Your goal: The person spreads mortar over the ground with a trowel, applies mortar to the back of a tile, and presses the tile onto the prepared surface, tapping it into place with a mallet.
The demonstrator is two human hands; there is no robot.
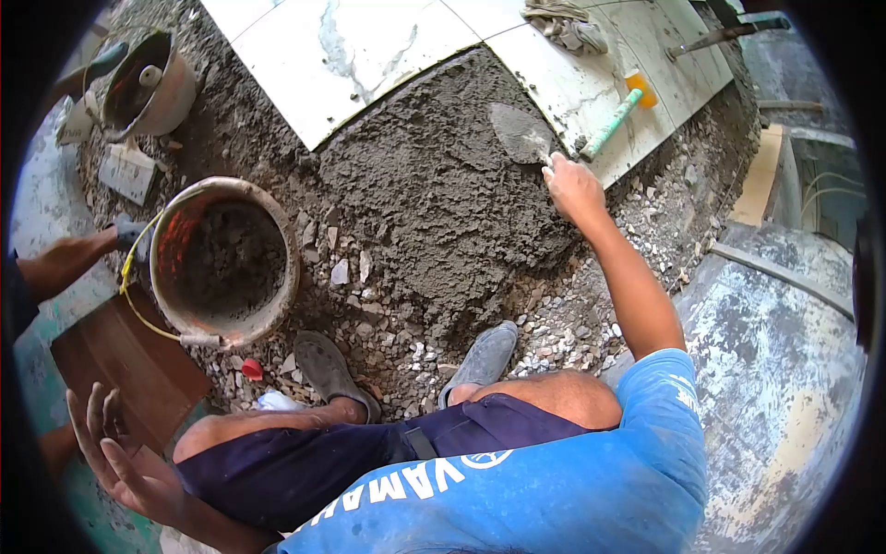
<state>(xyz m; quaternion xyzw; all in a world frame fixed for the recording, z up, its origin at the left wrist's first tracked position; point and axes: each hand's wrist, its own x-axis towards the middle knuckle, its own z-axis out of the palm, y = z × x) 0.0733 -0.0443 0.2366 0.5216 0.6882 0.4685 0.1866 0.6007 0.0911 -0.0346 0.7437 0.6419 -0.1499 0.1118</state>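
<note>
My right hand (574,189) is closed around the handle of a trowel (521,134). The trowel's blade, smeared with grey mortar, lies over the right side of a rough mortar bed (425,185), close to the tile edge. At the lower left, my left hand (125,457) is raised with its fingers spread and nothing in it. Nearest to that hand is a flat brown board (129,365). A bucket (286,245) with mortar inside and a yellow-covered handle stands left of the bed.
White marbled tiles (406,42) border the bed. On them lie a green-handled mallet (611,125), a cloth (568,28) and a hammer (724,39). Another person's hand (74,263) is beside the bucket. A second bucket (175,88) stands upper left. Gravel (581,309) surrounds my feet.
</note>
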